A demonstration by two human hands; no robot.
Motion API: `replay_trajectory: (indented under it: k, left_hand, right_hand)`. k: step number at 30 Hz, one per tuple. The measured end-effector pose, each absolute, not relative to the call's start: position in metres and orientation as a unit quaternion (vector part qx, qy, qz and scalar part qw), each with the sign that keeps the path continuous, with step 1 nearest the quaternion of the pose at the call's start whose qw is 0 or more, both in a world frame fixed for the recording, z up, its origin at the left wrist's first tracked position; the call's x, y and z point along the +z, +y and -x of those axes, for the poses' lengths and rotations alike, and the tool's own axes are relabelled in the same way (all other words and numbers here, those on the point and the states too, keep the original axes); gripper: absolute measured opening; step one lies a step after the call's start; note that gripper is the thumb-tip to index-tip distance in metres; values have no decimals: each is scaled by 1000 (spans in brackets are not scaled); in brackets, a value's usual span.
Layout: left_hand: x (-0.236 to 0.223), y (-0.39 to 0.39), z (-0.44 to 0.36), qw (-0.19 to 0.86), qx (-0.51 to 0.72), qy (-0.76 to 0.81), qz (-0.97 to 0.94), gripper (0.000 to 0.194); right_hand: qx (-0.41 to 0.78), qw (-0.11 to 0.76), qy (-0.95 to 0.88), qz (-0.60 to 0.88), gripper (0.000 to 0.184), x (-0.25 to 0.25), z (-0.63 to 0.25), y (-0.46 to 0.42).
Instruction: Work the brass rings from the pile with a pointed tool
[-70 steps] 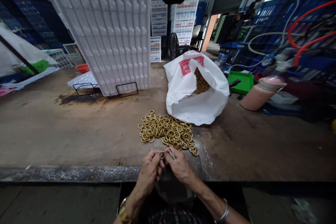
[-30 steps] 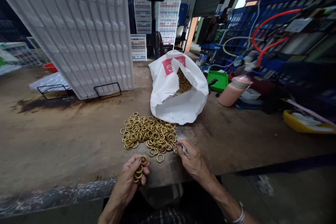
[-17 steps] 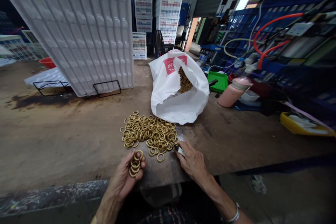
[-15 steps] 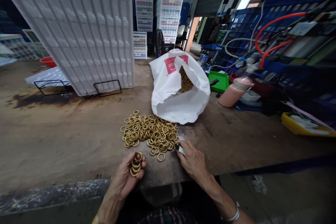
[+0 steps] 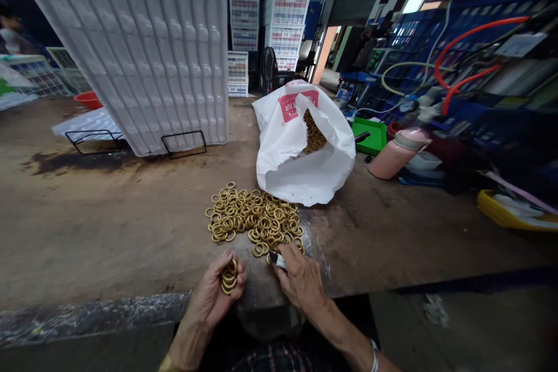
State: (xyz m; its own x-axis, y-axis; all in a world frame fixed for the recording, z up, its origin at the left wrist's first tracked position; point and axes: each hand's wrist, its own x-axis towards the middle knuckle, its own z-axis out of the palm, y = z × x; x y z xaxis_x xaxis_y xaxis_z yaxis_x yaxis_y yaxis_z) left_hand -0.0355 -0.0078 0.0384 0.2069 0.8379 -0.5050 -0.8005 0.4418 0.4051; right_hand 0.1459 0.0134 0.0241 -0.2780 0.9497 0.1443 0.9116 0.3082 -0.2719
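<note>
Plain, gold-coloured rings (image 5: 264, 222), heaped; left grip (image 5: 212, 296) closed around several, contents of right grip (image 5: 300, 281) unclear; torn white sack (image 5: 279, 145) behind.

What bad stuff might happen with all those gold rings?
Two things might go wrong. The gold rings in the left hand might slip out and tumble off, because that hand is close to the front edge of the table. And the white bag is wide open with more rings inside, so a bump might spill some onto the loose pile.
</note>
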Motion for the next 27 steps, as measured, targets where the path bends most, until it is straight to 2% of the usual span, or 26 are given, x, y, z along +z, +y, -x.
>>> replay_trajectory:
  k: [4, 14, 27]
  left_hand:
    - [38, -9, 35, 772, 529, 347, -61, 20]
    - [46, -12, 31, 764, 513, 376, -113, 25]
    - [46, -16, 27, 750, 512, 392, -145, 24]
  right_hand:
    - [78, 115, -788, 600, 22, 29, -144, 15]
    - [87, 128, -793, 590, 20, 26, -140, 20]
    - [87, 183, -795, 572, 17, 21, -145, 17]
